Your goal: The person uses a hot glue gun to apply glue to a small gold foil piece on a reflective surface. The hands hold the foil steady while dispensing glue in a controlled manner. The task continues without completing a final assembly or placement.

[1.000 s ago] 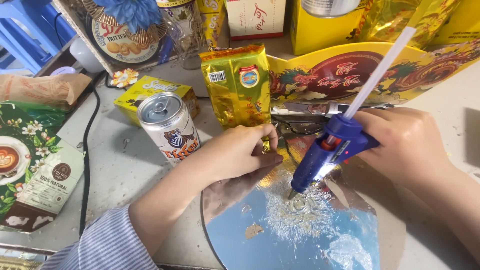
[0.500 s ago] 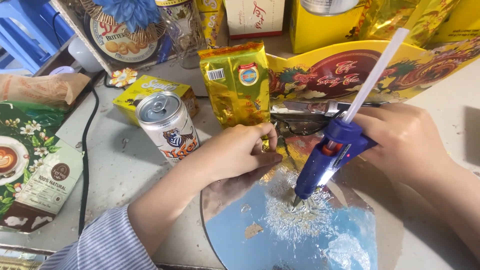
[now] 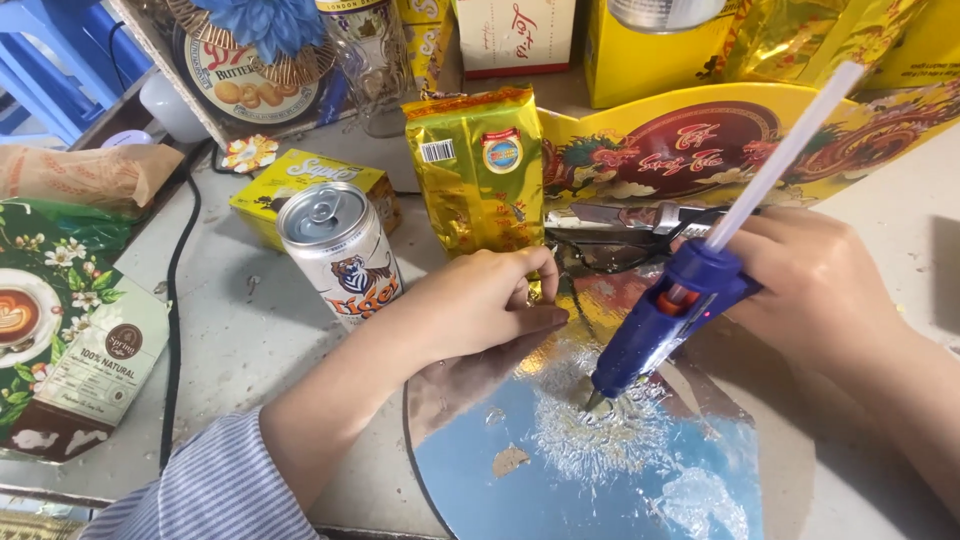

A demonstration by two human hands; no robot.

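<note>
Since a second ago the blue glue gun (image 3: 665, 325) has barely shifted, its nozzle still pressed to the round mirror (image 3: 600, 470) on the table (image 3: 230, 350). The right hand (image 3: 810, 290) is wrapped closed around the gun's grip. The left hand (image 3: 470, 305), fingers curled, pins a gold packet (image 3: 480, 180) at the mirror's rim. The mirror looks stiff, slick and fragile, best held by its edge; the packet seems light and crinkly.

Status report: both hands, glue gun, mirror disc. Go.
Right hand grips blue hot-glue gun, nozzle down on round mirror disc. Left hand rests on disc's upper edge. Silver drink can stands close beside left wrist.
</note>
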